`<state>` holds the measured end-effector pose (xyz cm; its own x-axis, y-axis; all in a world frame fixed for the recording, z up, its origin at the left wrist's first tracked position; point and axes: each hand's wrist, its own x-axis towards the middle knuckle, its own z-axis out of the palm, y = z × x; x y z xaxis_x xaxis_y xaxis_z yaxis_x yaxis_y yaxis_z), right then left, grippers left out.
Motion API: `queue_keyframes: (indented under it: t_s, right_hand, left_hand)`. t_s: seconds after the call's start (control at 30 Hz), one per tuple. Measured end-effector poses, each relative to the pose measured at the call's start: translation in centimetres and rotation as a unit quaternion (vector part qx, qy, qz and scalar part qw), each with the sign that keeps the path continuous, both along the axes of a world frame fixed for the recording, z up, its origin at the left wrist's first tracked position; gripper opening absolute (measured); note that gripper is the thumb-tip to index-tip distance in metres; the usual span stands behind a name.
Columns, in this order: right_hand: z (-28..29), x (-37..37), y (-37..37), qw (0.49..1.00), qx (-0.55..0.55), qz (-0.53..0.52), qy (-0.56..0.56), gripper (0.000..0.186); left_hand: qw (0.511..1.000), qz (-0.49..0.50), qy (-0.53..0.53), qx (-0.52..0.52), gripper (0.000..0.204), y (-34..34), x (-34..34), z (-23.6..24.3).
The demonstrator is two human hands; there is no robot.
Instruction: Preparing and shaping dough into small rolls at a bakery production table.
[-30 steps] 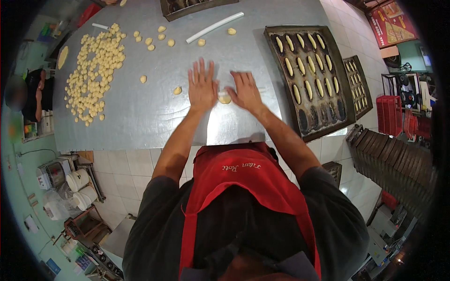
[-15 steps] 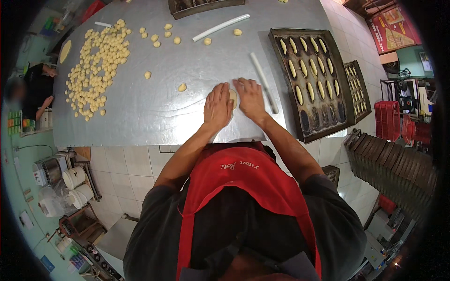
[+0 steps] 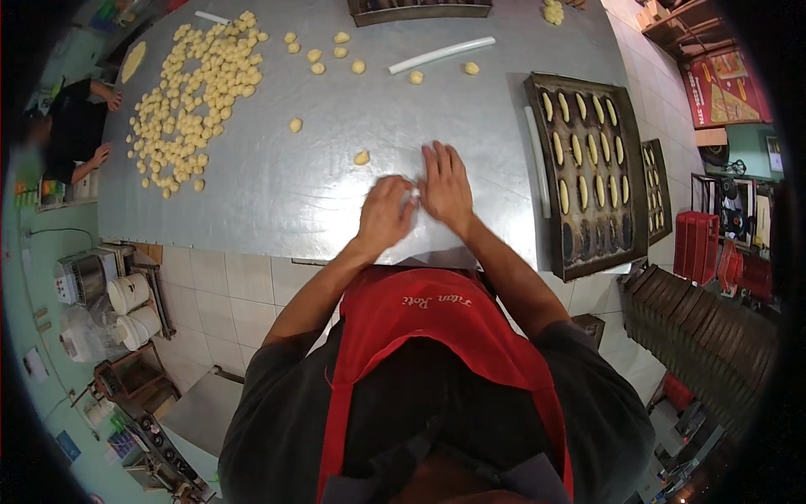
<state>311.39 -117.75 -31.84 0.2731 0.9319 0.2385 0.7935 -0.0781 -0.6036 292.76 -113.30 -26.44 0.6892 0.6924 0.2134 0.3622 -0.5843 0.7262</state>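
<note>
My left hand [image 3: 386, 215] is at the near side of the steel table, its fingers curled in over a small pale piece of dough [image 3: 415, 194]. Most of that dough is hidden by the fingers. Beside it my right hand [image 3: 447, 190] lies palm down, fingers stretched forward, its thumb side against the dough. A single dough ball [image 3: 361, 158] sits just beyond my left hand. Off to the right, a white rolling pin [image 3: 537, 161] lies lengthwise along the left wall of a dark baking tray [image 3: 573, 270] that holds rows of slim dough rolls.
Many dough balls [image 3: 197, 88] cover the table's left part. A second white rod [image 3: 442, 55] and several loose balls lie farther back, near another tray [image 3: 420, 14]. Beyond the left edge stands a person [image 3: 74, 130]. Stacked trays [image 3: 697, 328] stand at the right.
The flattened dough between my hands is now mostly covered. My left fingers have curled over it, while the right hand stays stretched. The near rolling pin has shifted right, alongside the tray. The view has shifted.
</note>
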Motion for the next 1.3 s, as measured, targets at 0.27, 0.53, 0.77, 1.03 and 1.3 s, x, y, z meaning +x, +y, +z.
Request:
queue_keyframes:
  t_s: [0.27,0.53,0.77,1.03,1.3]
  right_hand:
    - [3.8,-1.5,-1.2,0.976,-0.137,-0.002,-0.171,0.086]
    - [5.7,-1.8,-4.8,0.995,-0.049,0.064,0.067,0.064]
    - [6.4,2.3,-10.6,0.992,-0.056,-0.107,0.030,0.029]
    - [11.2,12.9,-22.4,0.859,0.160,-0.469,0.128,0.040]
    - [8.2,12.9,-16.7,0.959,-0.005,-0.282,-0.034,0.042]
  left_hand:
    - [0.977,0.188,0.075,0.067,0.035,24.5,-5.6,-4.7]
    - [0.952,0.210,0.145,0.170,0.040,41.0,-1.5,-7.6]
    - [0.982,0.078,-0.150,-0.088,0.032,26.3,2.9,-4.0]
    - [0.931,0.102,-0.094,-0.338,0.022,8.8,-1.0,-2.8]
    - [0.911,-0.053,-0.069,-0.403,0.037,0.4,6.4,-3.5]
